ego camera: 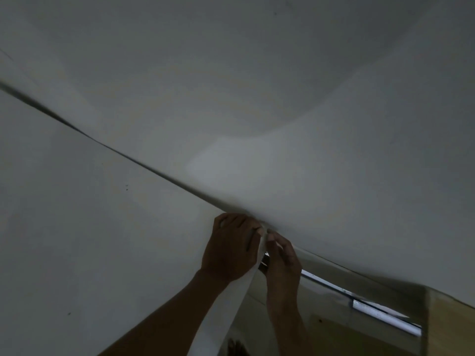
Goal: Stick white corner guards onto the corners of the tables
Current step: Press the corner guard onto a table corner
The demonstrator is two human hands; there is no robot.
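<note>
Two hands are meeting at the corner (263, 228) where two white tables are butting together along a dark seam (128, 156). The left hand (231, 249) is curling over the corner, fingertips pressing; the right hand (281, 260) is pinching there too. The white guard itself cannot be made out in the dim light.

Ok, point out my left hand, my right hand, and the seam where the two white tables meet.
left hand (230, 249): head view, on the back of the hand.
right hand (282, 262): head view, on the back of the hand.
seam (123, 152): head view, on the dark line between the tabletops.
</note>
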